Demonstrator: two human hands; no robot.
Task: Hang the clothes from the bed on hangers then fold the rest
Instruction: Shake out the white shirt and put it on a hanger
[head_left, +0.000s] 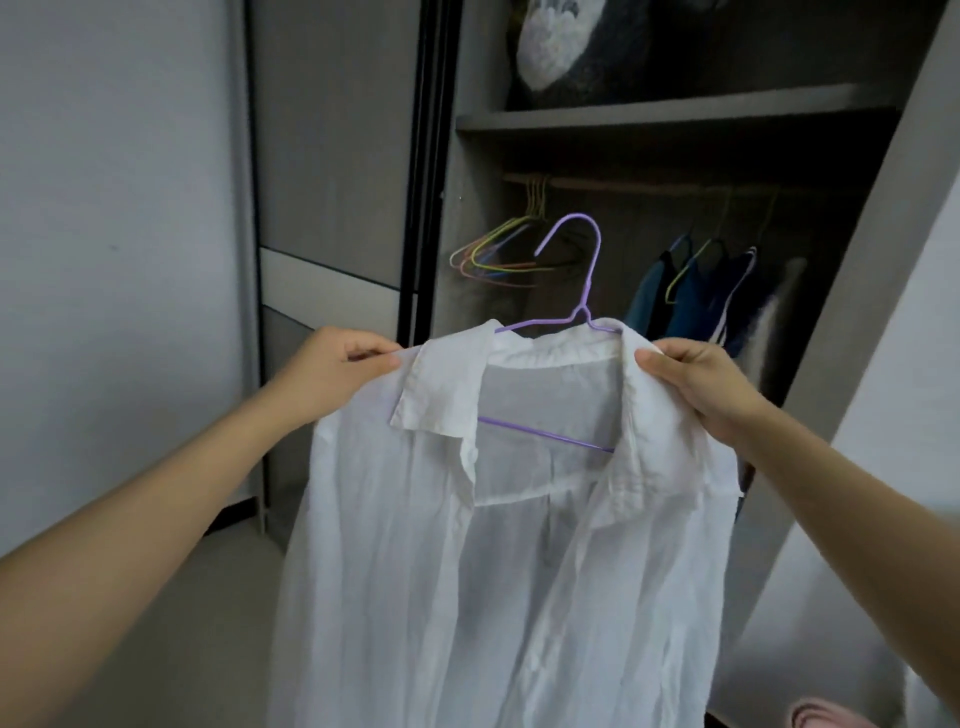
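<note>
**A:** Where is the shirt, measured from the hands?

**B:** The white shirt hangs between them. The left hand pinches the shoulder seam at the collar's 9 o'clock side, thumb on top. The right hand grips the 3 o'clock side, fingers curled round the cloth. The rest of the shirt drops toward 6 o'clock.

**A:** And the hanger?

**B:** The purple hanger sits inside the shirt. Its hook rises at 12 o'clock from the collar, and its bottom bar shows through the open neck.

**A:** What's around it?

**B:** An open wardrobe stands behind. From the hook, a bunch of empty coloured hangers hangs on the rail at 10 o'clock, and dark blue clothes hang at 3 o'clock. At 12 o'clock a shelf carries a dark and white bundle. Something pink shows at 5 o'clock in the corner of the view, but I cannot tell what it is. The shirt itself hides the wardrobe's lower part.

**A:** How does the shirt look?

**B:** It is thin, half see-through and creased, with the collar spread and the front open at the neck.
</note>
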